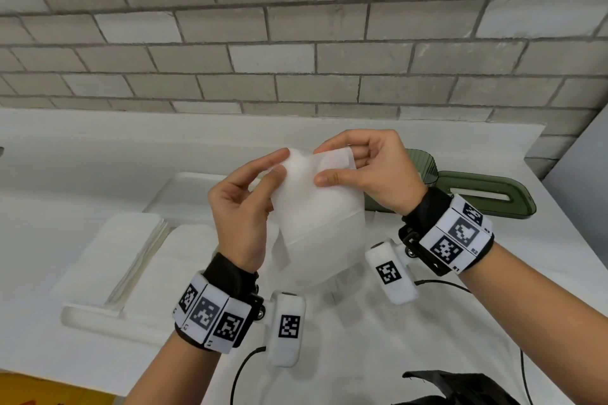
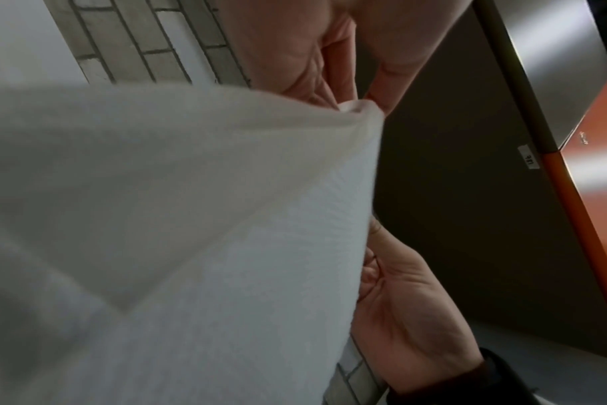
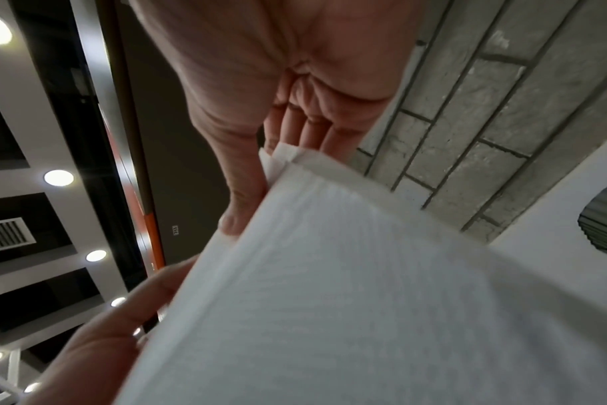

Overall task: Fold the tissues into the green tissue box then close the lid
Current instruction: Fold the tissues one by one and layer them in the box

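A white tissue point(image 1: 320, 207) hangs in the air above the counter, held up by both hands at its top edge. My left hand point(image 1: 260, 184) pinches its top left corner between thumb and forefinger. My right hand point(image 1: 345, 163) pinches the top right part, thumb in front and fingers behind. The tissue point(image 2: 198, 219) fills the left wrist view, and the tissue point(image 3: 364, 287) fills the right wrist view as well. The green tissue box point(image 1: 424, 163) stands behind my right hand, mostly hidden. Its green lid point(image 1: 487, 197) with a slot lies flat to the right.
A stack of white tissues point(image 1: 121, 250) lies on a white tray point(image 1: 85, 316) at the left of the white counter point(image 1: 65, 154). A grey brick wall point(image 1: 296, 26) rises behind. A black object point(image 1: 454, 388) sits at the bottom edge.
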`<state>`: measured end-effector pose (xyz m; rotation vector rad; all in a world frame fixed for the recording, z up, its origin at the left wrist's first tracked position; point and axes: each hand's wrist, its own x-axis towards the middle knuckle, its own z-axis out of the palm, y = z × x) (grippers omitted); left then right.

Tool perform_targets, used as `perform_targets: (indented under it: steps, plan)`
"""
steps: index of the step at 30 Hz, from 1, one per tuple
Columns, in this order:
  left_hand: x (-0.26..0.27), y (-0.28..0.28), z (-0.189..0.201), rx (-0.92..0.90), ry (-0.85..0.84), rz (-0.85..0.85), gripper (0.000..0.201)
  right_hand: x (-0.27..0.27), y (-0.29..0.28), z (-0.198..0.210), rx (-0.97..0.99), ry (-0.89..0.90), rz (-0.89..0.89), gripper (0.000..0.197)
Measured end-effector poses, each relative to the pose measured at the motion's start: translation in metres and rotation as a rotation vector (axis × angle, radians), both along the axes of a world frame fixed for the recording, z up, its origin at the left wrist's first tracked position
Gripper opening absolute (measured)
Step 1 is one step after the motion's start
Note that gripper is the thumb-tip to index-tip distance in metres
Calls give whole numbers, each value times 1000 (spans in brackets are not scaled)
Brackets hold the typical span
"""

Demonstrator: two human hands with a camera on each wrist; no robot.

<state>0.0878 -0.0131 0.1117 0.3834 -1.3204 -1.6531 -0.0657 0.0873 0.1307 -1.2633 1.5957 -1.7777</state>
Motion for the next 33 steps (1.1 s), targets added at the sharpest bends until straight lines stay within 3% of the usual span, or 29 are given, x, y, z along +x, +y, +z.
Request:
perform_targets:
  steps: [5, 11, 14, 17, 22, 30, 32, 33]
  plan:
    - [-3, -1, 0, 8, -29, 32, 16, -5, 1, 0, -59, -21, -47, 17]
    - [-6, -6, 0, 113, -63, 19, 26, -19, 16, 5, -5, 241, -118, 16]
    - [-10, -4, 4, 108, -77, -17, 30, -17, 20, 13, -53, 137, -39, 19]
    - [-17, 1, 6, 59, -69, -58, 29, -21, 15, 16, -97, 54, -80, 19]
    - [-23, 4, 10, 25, -11, -67, 18, -25, 13, 16, -107, 3, -122, 25]
    - [-21, 7, 12, -29, -25, -88, 23, -27, 12, 21, -89, -7, -142, 26]
    - [-21, 7, 14, -63, -33, -103, 26, -29, 13, 19, -47, 75, -196, 35]
    - [-21, 6, 13, -111, -52, -107, 31, -31, 15, 18, 11, 231, -238, 47]
